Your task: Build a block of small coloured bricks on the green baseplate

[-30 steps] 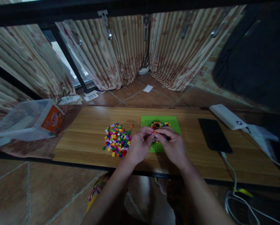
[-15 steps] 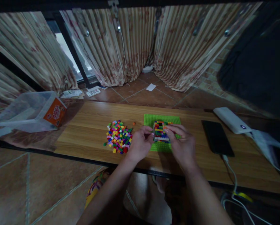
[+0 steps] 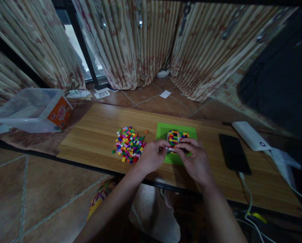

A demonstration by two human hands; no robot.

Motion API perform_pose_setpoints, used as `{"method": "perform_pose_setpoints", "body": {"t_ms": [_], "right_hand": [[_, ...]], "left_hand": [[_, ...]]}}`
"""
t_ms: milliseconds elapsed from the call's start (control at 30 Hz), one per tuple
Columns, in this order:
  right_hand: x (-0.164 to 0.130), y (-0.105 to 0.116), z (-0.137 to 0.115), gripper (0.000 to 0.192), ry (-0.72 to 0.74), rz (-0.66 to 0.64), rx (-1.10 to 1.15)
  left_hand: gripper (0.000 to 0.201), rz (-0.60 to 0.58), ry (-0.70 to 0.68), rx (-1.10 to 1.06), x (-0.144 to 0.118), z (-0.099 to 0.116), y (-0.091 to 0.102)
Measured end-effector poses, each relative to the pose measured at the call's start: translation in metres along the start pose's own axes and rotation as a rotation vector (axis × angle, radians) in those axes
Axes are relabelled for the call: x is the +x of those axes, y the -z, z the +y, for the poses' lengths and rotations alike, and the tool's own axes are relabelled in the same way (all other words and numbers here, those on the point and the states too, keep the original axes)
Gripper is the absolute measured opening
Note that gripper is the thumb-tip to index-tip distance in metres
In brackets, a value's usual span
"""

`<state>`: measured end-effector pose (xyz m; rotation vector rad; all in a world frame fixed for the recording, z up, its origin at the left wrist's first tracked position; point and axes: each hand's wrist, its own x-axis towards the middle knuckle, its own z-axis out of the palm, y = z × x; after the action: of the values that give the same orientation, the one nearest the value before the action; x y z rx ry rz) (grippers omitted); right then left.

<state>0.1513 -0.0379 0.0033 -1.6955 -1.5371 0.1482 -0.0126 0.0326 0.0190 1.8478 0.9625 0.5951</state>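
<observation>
On the green studded plastic baseplate (image 3: 166,130), both hands pinch a small multicoloured brick block (image 3: 174,137): left hand (image 3: 151,158) at its left edge, right hand (image 3: 195,162) across the near side. Likely light, rigid, prone to shedding bricks; best held by opposite side walls. Loose coloured bricks (image 3: 129,145) lie just left.

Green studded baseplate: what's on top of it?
On the green studded baseplate stands a multicoloured block of small bricks, with the left hand and right hand at it. The plate's near part and the block's lower part are covered by the hands.
</observation>
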Motion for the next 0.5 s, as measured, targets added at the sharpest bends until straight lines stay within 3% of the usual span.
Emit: {"method": "perform_pose_setpoints", "body": {"t_ms": [500], "right_hand": [[0.0050,-0.0007,-0.0021,0.011,-0.100,0.091,0.051]], "left_hand": [[0.034,-0.074,-0.036,0.070,-0.0001,0.0005,-0.0069]]}}
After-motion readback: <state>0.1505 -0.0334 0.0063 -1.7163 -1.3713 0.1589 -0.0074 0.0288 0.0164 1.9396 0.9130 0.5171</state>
